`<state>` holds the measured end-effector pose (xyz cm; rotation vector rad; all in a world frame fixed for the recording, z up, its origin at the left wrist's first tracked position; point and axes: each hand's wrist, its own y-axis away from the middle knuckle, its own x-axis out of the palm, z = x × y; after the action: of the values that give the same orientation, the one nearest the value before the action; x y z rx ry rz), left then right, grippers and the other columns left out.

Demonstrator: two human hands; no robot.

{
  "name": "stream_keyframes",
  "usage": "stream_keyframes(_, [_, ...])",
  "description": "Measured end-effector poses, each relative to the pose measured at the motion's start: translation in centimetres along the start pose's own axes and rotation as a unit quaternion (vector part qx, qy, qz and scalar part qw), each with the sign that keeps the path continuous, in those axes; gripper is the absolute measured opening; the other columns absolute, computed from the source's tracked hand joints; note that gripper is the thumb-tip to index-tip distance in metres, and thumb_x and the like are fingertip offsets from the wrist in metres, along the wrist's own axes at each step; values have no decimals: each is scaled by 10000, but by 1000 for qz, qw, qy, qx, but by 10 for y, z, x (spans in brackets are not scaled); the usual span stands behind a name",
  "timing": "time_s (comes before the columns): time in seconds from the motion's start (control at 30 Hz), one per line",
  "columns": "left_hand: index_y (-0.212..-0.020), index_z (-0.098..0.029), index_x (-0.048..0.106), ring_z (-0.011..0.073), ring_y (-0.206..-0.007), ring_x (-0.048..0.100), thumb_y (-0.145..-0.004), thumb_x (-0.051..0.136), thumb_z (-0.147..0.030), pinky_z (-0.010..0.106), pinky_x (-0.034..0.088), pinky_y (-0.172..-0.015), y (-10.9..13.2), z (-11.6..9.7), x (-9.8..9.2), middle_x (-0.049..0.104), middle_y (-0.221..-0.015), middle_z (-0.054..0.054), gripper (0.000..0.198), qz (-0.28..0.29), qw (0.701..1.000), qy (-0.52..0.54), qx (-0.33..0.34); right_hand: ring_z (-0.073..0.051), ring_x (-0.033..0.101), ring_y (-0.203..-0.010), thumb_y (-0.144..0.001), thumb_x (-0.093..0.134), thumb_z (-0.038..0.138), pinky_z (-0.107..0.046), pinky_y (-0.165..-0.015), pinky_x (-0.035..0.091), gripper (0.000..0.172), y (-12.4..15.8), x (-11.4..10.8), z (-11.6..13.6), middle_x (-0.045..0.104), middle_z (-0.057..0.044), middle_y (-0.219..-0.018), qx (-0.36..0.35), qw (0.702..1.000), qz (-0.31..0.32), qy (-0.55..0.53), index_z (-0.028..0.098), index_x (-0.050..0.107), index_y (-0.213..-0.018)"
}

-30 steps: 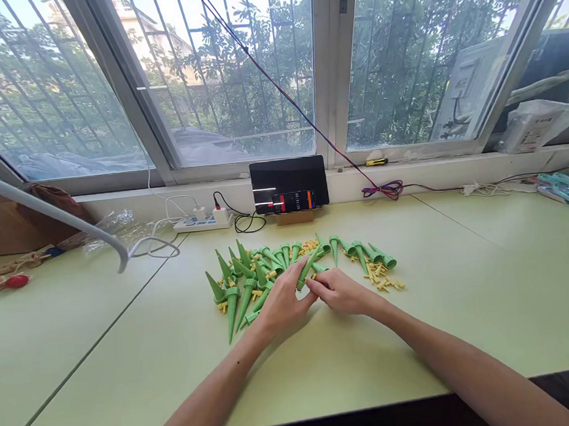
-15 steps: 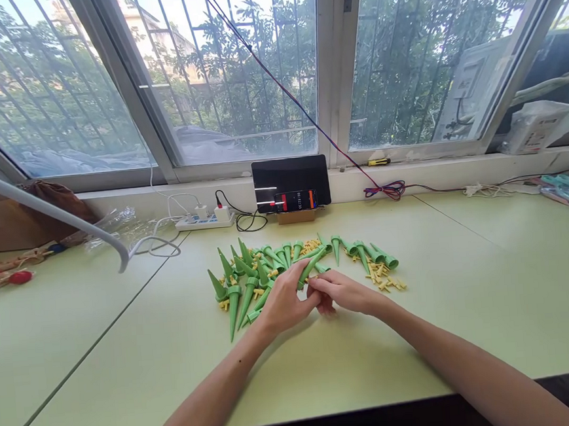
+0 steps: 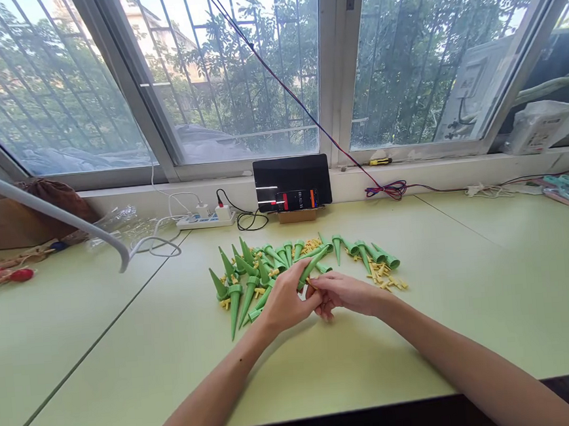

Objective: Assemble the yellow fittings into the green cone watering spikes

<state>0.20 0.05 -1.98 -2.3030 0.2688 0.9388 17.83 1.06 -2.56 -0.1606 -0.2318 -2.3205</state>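
My left hand (image 3: 285,299) is closed round a green plant watering spike (image 3: 316,260), its tip pointing up and to the right. Close against it, my right hand (image 3: 346,293) pinches a small yellow valve (image 3: 309,281) by the spike's lower end. Whether the valve sits in the spike or only touches it, I cannot tell, as the fingers cover that spot. Several more green spikes (image 3: 245,303) lie and stand in a heap to the left and behind my hands, some with yellow valves fitted. Loose yellow valves (image 3: 382,275) are scattered at right, beside other spikes (image 3: 361,251).
A phone (image 3: 299,200) showing a timer leans on a dark tablet (image 3: 291,173) at the back of the table (image 3: 468,290). A power strip (image 3: 205,220) with cables lies behind at left. A white curved bar (image 3: 68,213) reaches in from the left.
My right hand has turned slightly at the spike, and the yellow valve in its fingertips is angled differently. The left hand and the spike stay almost still.
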Motion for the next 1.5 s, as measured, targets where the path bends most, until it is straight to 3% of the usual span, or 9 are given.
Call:
stream_keyframes(0.4, [-1274,-140,575,138,-692,608,-722,594,-155,255,500,-693,-1,1,0,714,-944,39,553,15,1000,7,-6,-113,546,-529,-933,527,542,-253,-572,458,471,1,3,1,601,-28,-613,-46,991,-47,112,136,608,-707])
stream_keyframes(0.7, [-1281,-163,561,137,-700,608,-734,601,-156,247,490,-675,-1,4,2,711,-946,31,549,12,1000,1,6,-118,518,-501,-978,447,455,-245,-533,420,500,0,5,0,572,-19,-544,-86,962,-98,238,154,571,-599])
stream_keyframes(1.03, [-1240,-178,559,128,-648,575,-767,600,-182,241,473,-632,0,6,2,694,-912,25,475,18,1000,-6,17,-98,520,-510,-988,425,268,-214,-562,399,483,2,9,2,587,-8,-532,-132,910,-144,366,161,534,-530])
stream_keyframes(1.27, [-1164,-190,574,109,-584,521,-776,588,-181,224,439,-573,0,3,1,650,-810,-8,388,27,1000,10,4,-104,526,-501,-994,429,325,-213,-548,410,486,1,8,2,575,-11,-519,-115,934,-130,312,166,519,-544])
stream_keyframes(1.5, [-1186,-174,562,122,-612,547,-791,588,-207,246,445,-631,0,3,1,667,-833,9,397,17,1000,-2,7,-105,482,-466,-994,427,402,-240,-567,413,541,2,9,4,514,1,-461,-97,950,-119,272,182,464,-502])
